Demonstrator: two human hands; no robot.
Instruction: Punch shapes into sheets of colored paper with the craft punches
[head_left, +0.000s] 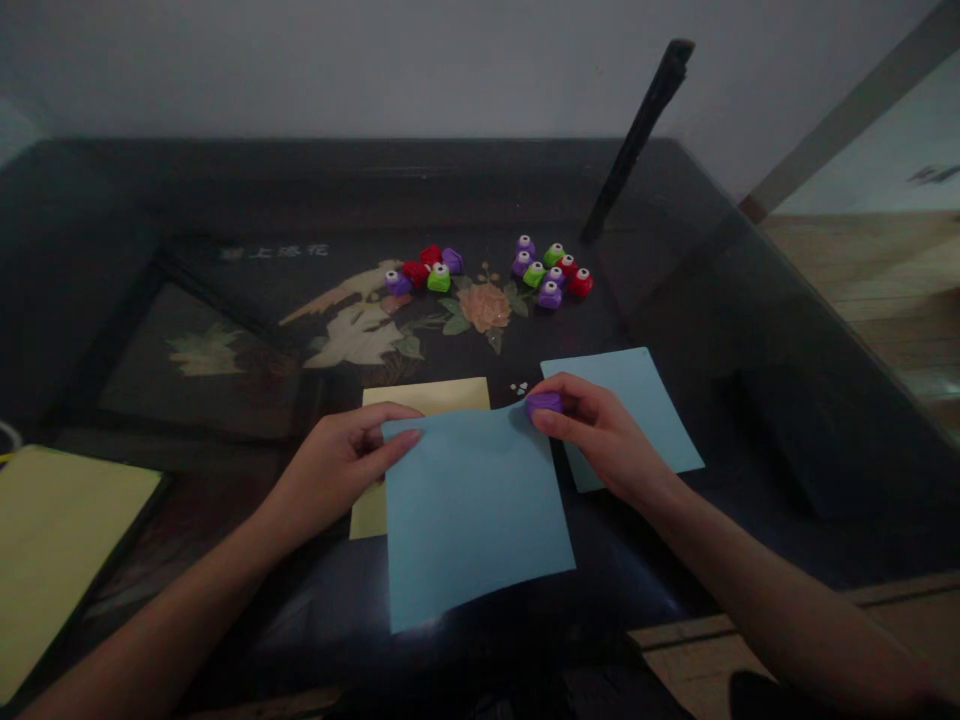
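A blue paper sheet (pixel 472 510) is held up a little over the dark table (pixel 225 200). My left hand (pixel 341 460) pinches its top left corner, fingers closed on the paper. At the sheet's top right corner, my right hand (pixel 600 430) grips a small purple paper punch (pixel 544 403). A few tiny paper cut-outs (pixel 517 387) lie just beyond the punch. Under the sheet lies a yellow paper (pixel 427 397), and a second blue paper (pixel 637 400) lies under my right hand.
Two clusters of small punches, red, purple and green, sit farther back: a left cluster (pixel 424 270) and a right cluster (pixel 551 268). A dark stand (pixel 637 135) leans at the back right. A yellow pad (pixel 52 540) lies at the left edge. The table's right edge borders wooden floor.
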